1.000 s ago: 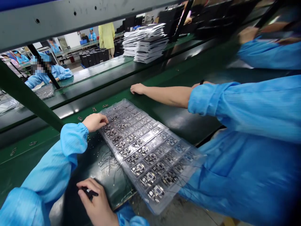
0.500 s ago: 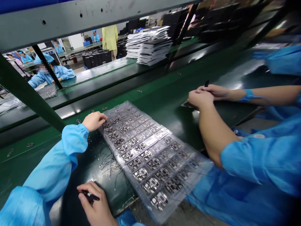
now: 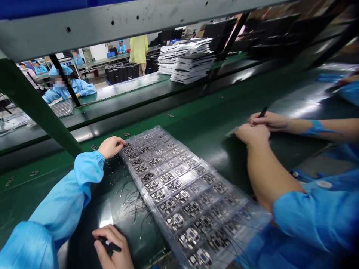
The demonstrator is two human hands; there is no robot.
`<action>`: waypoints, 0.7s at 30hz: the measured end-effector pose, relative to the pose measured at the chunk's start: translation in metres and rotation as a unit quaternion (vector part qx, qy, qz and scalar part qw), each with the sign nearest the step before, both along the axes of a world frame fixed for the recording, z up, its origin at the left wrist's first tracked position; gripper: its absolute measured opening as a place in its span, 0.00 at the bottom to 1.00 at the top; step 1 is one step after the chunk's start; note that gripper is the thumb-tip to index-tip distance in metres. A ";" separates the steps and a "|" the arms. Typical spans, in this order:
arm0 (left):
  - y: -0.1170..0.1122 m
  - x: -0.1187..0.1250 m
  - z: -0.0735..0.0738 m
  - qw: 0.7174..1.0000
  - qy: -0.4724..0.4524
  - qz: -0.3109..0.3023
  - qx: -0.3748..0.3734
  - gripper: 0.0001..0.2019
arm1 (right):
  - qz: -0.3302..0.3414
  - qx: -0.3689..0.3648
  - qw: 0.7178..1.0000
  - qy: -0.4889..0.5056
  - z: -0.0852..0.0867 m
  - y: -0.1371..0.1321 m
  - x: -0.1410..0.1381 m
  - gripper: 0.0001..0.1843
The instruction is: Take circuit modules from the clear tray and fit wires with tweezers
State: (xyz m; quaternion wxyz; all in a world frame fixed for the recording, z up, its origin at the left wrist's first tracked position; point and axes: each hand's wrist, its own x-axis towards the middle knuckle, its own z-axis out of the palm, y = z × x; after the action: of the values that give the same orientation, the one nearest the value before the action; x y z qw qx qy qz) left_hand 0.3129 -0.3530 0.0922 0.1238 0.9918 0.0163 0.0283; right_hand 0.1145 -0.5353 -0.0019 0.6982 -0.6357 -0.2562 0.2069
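My left hand (image 3: 112,147) reaches to the far left corner of a clear plastic tray (image 3: 193,172). Its fingers are bent together at the tray's edge, over a pocket; what they pinch, if anything, is hidden. Small circuit boards (image 3: 183,195) sit in the tray's pockets. Low in the view, my right hand (image 3: 113,246) is closed around a black pen-like tool (image 3: 110,244), held above the dark green bench, left of the tray. Thin black wires (image 3: 134,203) lie in a loose bunch between that hand and the tray.
At right, a co-worker's hands (image 3: 255,125) hold a dark slim tool over a small flat piece. Several loose boards (image 3: 127,134) lie on the green strip (image 3: 157,118) behind the tray. A slanted green post (image 3: 42,108) stands at left, a grey beam (image 3: 92,26) crosses overhead.
The view has shifted slightly, so the tray and the co-worker appear lower and further right. My left hand stays at the tray's far left corner; my right hand keeps the black tool.
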 end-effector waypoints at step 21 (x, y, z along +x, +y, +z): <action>-0.016 0.006 -0.005 0.983 0.067 -0.130 0.113 0.23 | -0.085 0.027 0.996 0.011 -0.029 0.018 -0.015 0.12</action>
State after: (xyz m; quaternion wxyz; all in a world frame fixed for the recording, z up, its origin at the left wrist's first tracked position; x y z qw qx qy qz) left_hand 0.3186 -0.3689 0.0871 0.0124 0.9926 -0.1082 -0.0529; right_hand 0.0991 -0.5175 -0.0306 0.7325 -0.6341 -0.1996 0.1471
